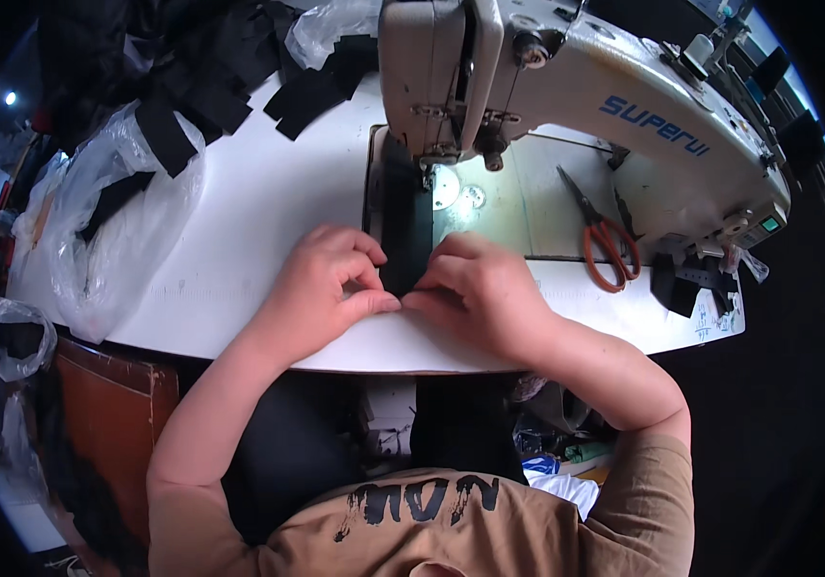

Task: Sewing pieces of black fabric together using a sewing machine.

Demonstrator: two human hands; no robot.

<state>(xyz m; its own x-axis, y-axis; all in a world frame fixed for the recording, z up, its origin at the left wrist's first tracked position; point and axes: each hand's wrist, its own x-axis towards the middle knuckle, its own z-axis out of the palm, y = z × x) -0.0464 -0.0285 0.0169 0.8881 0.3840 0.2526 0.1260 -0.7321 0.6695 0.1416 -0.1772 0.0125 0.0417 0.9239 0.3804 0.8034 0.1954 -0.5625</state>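
A black fabric strip [406, 216] lies lengthwise on the sewing machine's bed, its far end beneath the needle area [427, 173]. At its near end my left hand [333, 279] grips the left edge, thumb and curled fingers closed together. From the other side my right hand [478, 288] pinches the strip's near right corner, with the fingers bent over it. The two thumbs almost meet at the near edge of the cloth. Part of that edge is hidden by my fingers. The white sewing machine [566, 77] rises over the far end, its lamp lighting the plate.
Scissors with orange handles [609, 252] lie right of the strip on the machine bed. Black fabric pieces [311, 96] are heaped at the back left, beside a clear plastic bag [133, 240]. Small black scraps [686, 284] sit at the right end of the white table [268, 173].
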